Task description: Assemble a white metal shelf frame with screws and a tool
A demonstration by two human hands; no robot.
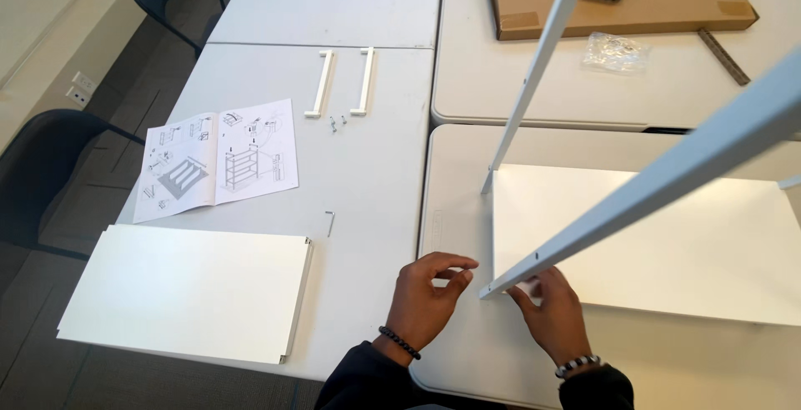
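Both hands are working at the near corner: my right hand (552,310) is steadying the white post (584,235) on the shelf panel (667,243), my left hand (427,297) at 9 o'clock is pinching narrow fingers, maybe on a screw; I am lining it up next.

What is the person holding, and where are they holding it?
The right hand holds the white metal post at its lower end. The left hand is beside it, holding nothing visible.

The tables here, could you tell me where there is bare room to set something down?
Bare tabletop lies between the instruction booklet and the shelf panel, and below the plastic bag. It is crowded near the hands, left and right.
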